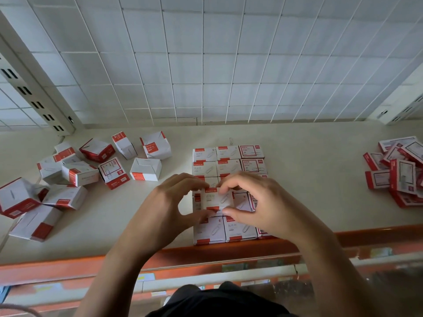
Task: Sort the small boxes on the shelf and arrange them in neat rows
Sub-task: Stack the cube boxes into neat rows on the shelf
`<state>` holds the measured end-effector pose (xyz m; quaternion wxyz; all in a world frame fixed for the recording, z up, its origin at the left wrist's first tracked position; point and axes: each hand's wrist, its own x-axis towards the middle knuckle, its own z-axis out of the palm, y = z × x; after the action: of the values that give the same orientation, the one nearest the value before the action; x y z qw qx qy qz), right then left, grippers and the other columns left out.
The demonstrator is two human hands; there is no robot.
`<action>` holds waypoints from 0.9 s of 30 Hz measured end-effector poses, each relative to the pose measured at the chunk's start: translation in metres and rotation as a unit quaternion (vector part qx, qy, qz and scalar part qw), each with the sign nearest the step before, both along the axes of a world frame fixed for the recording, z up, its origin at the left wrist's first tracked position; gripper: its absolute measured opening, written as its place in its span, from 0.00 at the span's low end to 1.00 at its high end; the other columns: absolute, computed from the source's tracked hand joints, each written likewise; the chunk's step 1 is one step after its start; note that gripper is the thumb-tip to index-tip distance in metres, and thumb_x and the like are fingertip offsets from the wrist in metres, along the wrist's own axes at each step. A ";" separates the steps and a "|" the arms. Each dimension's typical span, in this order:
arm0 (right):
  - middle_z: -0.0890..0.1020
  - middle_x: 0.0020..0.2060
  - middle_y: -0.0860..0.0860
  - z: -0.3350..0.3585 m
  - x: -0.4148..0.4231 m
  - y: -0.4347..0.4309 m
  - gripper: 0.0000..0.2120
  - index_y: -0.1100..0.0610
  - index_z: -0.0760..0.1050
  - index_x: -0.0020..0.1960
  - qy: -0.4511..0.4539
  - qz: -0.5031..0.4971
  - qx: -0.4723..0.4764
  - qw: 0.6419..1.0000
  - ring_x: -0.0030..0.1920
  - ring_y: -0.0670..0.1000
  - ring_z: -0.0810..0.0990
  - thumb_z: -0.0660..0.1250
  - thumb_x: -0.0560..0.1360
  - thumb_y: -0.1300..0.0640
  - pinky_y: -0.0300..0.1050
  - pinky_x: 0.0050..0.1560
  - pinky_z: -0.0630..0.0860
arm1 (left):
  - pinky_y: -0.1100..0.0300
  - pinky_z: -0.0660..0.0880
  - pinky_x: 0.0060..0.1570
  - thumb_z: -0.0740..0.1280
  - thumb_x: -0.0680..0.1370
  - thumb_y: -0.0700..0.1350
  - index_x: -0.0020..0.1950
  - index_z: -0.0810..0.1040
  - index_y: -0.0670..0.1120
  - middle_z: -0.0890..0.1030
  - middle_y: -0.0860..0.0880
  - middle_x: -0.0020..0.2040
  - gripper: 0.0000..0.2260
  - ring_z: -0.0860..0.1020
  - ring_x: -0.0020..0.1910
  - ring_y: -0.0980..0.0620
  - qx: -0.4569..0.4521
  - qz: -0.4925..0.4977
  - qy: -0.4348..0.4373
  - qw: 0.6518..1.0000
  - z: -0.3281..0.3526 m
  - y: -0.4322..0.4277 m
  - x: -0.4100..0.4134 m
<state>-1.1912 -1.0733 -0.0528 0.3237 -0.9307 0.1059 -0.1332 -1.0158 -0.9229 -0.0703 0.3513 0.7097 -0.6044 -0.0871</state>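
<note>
Cream shelf [320, 179], white wire grid [206, 65] behind, orange front lip [206, 251] below. Both hands meet on one small box [217, 199], right over the neat rows [229, 161] at centre. The left hand [169, 202] and right hand [258, 202] each pinch it, grip narrow, thumbs under, fingers on top. Off to the left lie loose boxes [80, 172]; another heap [398, 170] sits far right.

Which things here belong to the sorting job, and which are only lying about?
Job: small red-and-white cardboard box, pinched by left grip and right grip; tidy rows of such boxes; jumbled box heap at left; jumbled box heap at right.
Lying about: loose metal paper clip behind the rows; paper labels on the orange shelf edge.
</note>
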 end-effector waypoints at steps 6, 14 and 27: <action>0.80 0.56 0.44 0.006 0.003 -0.009 0.14 0.55 0.77 0.58 -0.038 -0.013 -0.016 0.999 0.60 0.40 0.77 0.72 0.74 0.54 0.33 0.63 0.71 | 0.72 0.72 0.47 0.74 0.70 0.55 0.59 0.79 0.48 0.78 0.56 0.55 0.21 0.76 0.49 0.63 -0.045 0.004 0.014 0.999 0.008 -0.010 0.000; 0.81 0.55 0.46 0.013 0.030 -0.056 0.14 0.57 0.77 0.58 -0.087 -0.087 -0.063 0.990 0.57 0.41 0.78 0.72 0.73 0.60 0.38 0.61 0.74 | 0.72 0.74 0.45 0.70 0.73 0.54 0.63 0.77 0.51 0.77 0.58 0.55 0.19 0.77 0.49 0.61 -0.064 0.058 0.011 0.996 0.015 -0.018 0.006; 0.80 0.56 0.42 -0.004 0.048 -0.074 0.13 0.52 0.77 0.59 -0.001 -0.132 -0.033 0.991 0.56 0.39 0.76 0.71 0.75 0.59 0.25 0.55 0.69 | 0.76 0.71 0.44 0.65 0.75 0.55 0.57 0.79 0.49 0.77 0.59 0.53 0.15 0.74 0.50 0.65 -0.049 0.064 0.018 0.997 0.003 -0.023 0.011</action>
<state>-1.1433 -1.1473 -0.0569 0.2722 -0.9188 0.2227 -0.1793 -1.0050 -0.9459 -0.0670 0.4011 0.7273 -0.5548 -0.0470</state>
